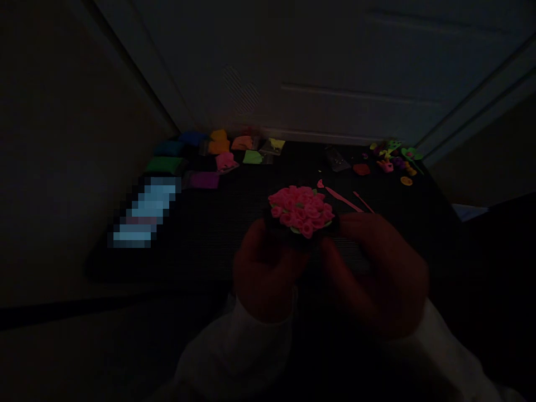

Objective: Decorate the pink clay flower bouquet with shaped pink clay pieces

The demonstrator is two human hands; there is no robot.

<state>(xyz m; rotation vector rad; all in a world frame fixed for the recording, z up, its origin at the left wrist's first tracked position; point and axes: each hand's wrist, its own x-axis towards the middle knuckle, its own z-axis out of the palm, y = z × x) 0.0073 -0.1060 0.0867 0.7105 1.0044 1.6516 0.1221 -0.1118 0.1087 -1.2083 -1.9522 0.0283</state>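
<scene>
Raised over the near part of the dark table is a bouquet of small pink clay roses (302, 210) with bits of pale green leaf, set in a black wrap or base. My left hand (268, 271) is closed around its left and lower side. At the right edge, my right hand (381, 268) pinches the black part between fingers and thumb. Dim light hides the exact shape of the base. Just beyond lie a pink modelling knife (343, 199), a thinner pink stick (363, 201) and a small pink scrap of clay (320, 183).
Colourful clay packets, including a green one (166, 165) and a purple one (204, 180), line the back left. A blurred bright screen (146, 212) lies at the left. Small clay figures (393, 156), a red lump (361, 169) and a dark packet (337, 159) sit back right. A pale panelled door (326, 61) stands behind.
</scene>
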